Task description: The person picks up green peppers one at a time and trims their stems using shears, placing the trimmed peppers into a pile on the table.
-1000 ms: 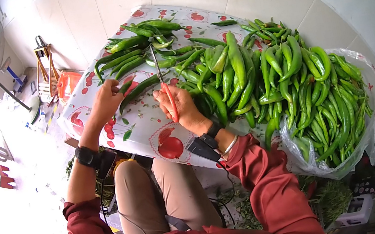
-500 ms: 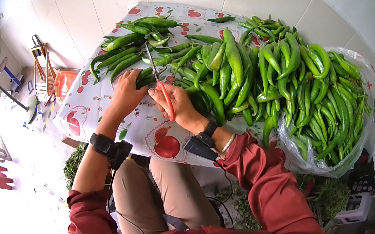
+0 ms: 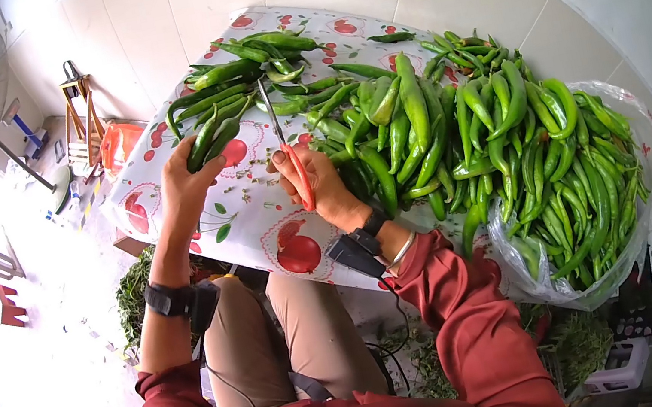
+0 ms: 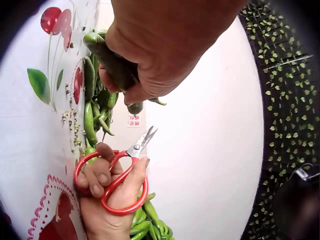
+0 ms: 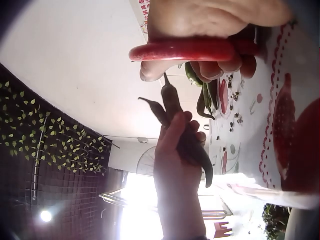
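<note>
Two green chili peppers (image 3: 220,135) are held in my left hand (image 3: 185,183), over the left part of the table. In the right wrist view the fingers wrap round these peppers (image 5: 172,102) and their thin stems point up. My right hand (image 3: 326,195) holds scissors (image 3: 300,175) with red handles, its fingers through the loops. The left wrist view shows the scissors' blades (image 4: 142,141) slightly apart, below the held peppers (image 4: 114,62). A group of green peppers (image 3: 220,74) lies beyond both hands, at the table's back left.
A large heap of green peppers (image 3: 417,126) covers the table's right side and spills from a clear plastic bag (image 3: 565,296). Small cut stem bits (image 3: 241,190) are scattered on the fruit-print tablecloth (image 3: 261,230). A folded wooden stool (image 3: 79,116) stands on the floor at left.
My left hand reached forward to peppers lying on the cloth, gathered two and drew back left, lifting them. The right hand with the scissors stayed nearly in place.
</note>
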`<state>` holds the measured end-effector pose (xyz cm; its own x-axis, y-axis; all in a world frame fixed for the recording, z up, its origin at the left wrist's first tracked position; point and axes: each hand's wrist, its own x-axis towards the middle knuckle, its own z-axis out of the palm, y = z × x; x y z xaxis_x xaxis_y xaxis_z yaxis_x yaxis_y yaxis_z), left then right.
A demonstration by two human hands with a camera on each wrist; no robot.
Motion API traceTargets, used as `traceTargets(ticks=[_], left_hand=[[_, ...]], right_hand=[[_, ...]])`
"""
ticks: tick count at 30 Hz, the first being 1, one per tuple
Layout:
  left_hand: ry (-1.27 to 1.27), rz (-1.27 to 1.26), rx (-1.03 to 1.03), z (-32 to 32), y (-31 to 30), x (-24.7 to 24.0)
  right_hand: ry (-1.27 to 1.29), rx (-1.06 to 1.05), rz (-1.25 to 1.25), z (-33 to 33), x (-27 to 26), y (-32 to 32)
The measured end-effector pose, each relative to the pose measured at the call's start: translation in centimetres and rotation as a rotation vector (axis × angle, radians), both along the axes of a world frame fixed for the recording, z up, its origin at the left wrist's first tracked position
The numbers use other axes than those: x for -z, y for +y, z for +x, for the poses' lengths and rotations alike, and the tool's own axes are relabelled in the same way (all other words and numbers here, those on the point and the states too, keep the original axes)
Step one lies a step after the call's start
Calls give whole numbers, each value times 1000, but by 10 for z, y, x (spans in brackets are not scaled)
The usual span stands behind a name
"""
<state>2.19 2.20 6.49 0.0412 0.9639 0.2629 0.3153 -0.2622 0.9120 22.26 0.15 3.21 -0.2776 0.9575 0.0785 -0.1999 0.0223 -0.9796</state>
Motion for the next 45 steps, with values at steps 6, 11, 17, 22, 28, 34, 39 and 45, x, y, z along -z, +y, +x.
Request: traceTargets(ticks=[6,11,17,22,28,34,39,45], left_hand=[[-332,-145,174,-17,-22,-18],[-465,-202,246,-27,-22,-18],[-451,-288,305,-30,-18,-14],[-474,-332,347,-27,-18,-12],[-476,-351,354,-28,-17,-13],[-474,-361,368,-29,-17,-14],[-470,-360,353,-29,-16,-13],[-461,-364,337,-33,-14,-8]], right_hand=[[-102,-94,164,-3,-1,2],[-70,-228,173,0,-7,-1],[-41,-334,142,1,-3,0],[-65,-312,126,3,-8,-2],[-65,-312,99,2,-7,-1],[-27,-259,53,0,-7,-2],[-53,-212,6,1,-11,-5],[-51,-173,26,1,-7,-5]])
